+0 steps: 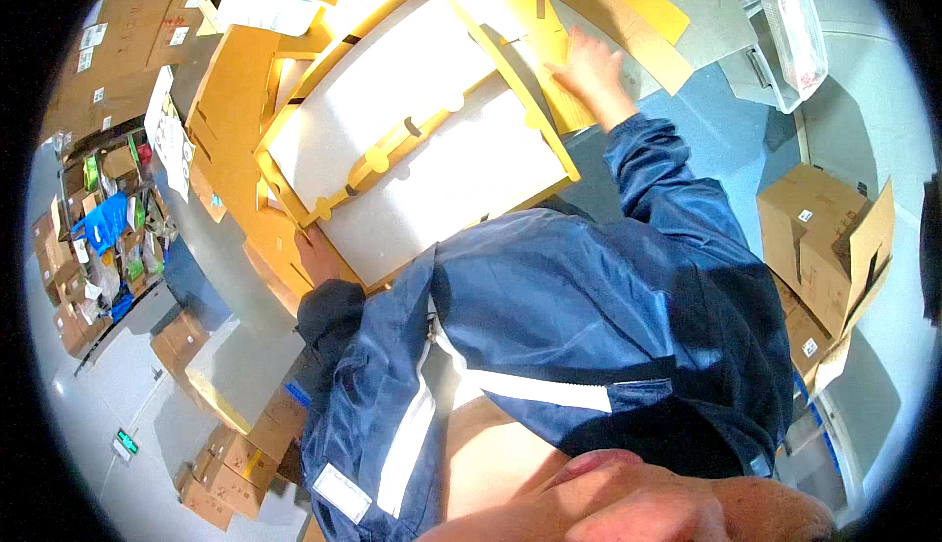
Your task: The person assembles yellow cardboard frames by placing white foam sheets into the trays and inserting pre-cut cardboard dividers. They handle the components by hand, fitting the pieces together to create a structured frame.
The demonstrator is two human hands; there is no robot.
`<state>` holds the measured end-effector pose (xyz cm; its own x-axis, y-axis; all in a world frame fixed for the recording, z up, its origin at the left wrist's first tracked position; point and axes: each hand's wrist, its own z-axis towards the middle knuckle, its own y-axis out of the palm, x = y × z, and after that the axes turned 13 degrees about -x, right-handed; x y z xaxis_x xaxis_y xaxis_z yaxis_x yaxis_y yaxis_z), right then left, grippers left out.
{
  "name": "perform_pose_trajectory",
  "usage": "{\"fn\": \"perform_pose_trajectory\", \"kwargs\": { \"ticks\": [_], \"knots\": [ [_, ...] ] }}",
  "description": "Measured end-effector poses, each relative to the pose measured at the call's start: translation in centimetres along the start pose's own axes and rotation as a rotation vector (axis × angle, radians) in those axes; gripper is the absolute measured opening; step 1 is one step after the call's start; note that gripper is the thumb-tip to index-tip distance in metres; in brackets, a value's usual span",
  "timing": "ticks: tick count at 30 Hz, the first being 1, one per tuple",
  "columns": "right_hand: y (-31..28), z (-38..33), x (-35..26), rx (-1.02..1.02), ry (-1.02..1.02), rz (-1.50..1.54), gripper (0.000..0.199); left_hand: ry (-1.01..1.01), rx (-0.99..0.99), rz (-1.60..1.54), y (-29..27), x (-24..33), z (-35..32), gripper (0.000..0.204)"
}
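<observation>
In front of me lies a shallow yellow cardboard tray (535, 115) with a white inside. A yellow notched strip (376, 157) runs across its middle. My left hand (316, 256) is at the tray's near left edge, gripping it, with part of its fingers hidden. My right hand (596, 71) reaches past the tray's right side with its fingers apart. It touches or hovers over a flat yellow cardboard panel (535, 27); which of the two I cannot tell. More yellow cardboard (231, 101) lies left of the tray.
Further yellow strips (638, 2) lie at the far right. A clear plastic bin (795, 47) is beyond them. An open brown carton (814, 228) stands to my right. On the left are a heap of packages (108, 223) and stacked cartons (226, 473).
</observation>
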<state>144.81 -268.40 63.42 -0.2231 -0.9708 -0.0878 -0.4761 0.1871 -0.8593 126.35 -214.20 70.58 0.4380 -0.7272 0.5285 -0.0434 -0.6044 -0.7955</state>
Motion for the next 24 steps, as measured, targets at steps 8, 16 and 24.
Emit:
{"fn": "perform_pose_trajectory", "kwargs": {
  "ticks": [8, 16, 24],
  "knots": [
    [1.9, 0.1, -1.0, 0.139, 0.015, 0.054, 0.095, -0.116, -0.041, 0.05, -1.5, 0.2, -1.3, 0.054],
    [1.7, 1.1, 2.1, 0.262, -0.118, 0.384, 0.057, 0.256, 0.359, 0.002, -2.6, 11.9, -2.5, 0.049],
    [-5.7, -3.0, 5.5, -0.18, -0.464, 1.699, 0.024, 0.663, -0.337, -0.384, 4.8, 28.5, -1.5, 0.054]
  ]
}}
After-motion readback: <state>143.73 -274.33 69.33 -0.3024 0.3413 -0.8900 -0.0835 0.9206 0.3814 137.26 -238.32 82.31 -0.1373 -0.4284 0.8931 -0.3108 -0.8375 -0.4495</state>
